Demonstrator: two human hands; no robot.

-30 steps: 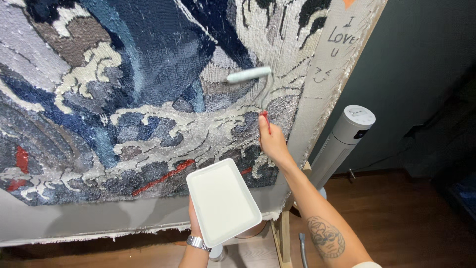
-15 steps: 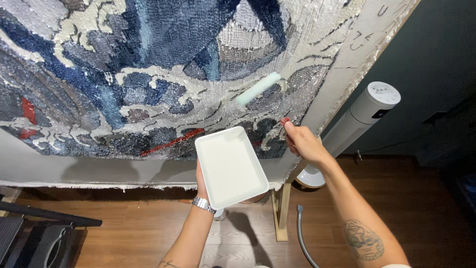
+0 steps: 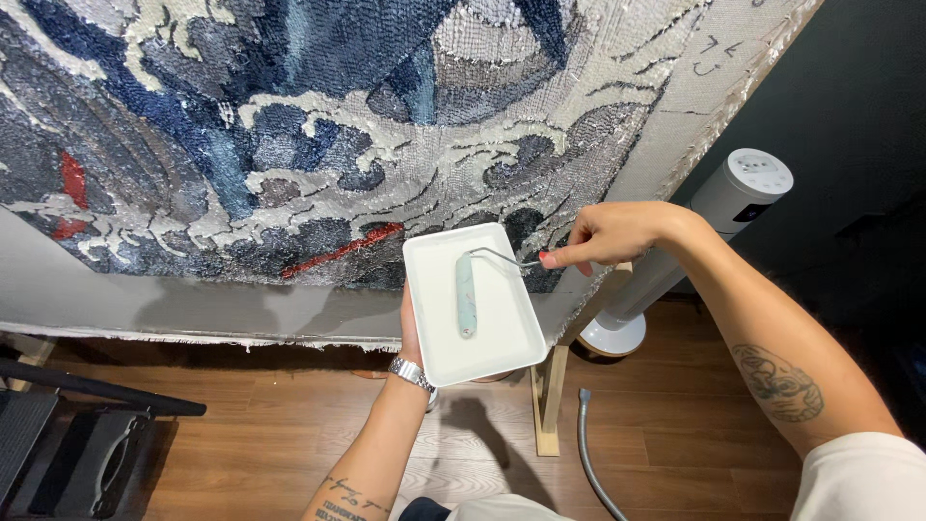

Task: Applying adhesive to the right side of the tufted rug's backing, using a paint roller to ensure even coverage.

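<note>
Holding a white tray (image 3: pixel 502 359) up from beneath with the left hand (image 3: pixel 409 326), at about 6 o'clock: palm under the base, thumb curled over the left rim, closed enough to carry it level. Watch (image 3: pixel 412 372) on that wrist.

Lying lengthwise in the tray, a small roller (image 3: pixel 466 294): sleeve pale with faint blue-green smears, resting on the tray floor toward the left half, top end near the far rim. Pinching its thin wire handle at 2 o'clock from the tray with the right hand (image 3: pixel 610 237): fingertips closed on the grip, red nails showing, wrist bent down.

Judged as the loading step: wetting the roller in whatever thin white coat sits in the tray. Hard to tell how much liquid is there. Next move probably calling for a steady tray, an even roll to wet the sleeve all round, and a lift without drips.

Beyond, at 12 o'clock, hanging upright on a frame, a tufted rug (image 3: pixel 289 145) seen from its back: blue, grey and cream wave shapes, a few red strokes, glossy in places. Standing at 3 o'clock, a white tower fan (image 3: pixel 719 217). Below, a wood floor (image 3: pixel 289 434), a frame leg (image 3: pixel 548 396) and a grey hose (image 3: pixel 588 453).
</note>
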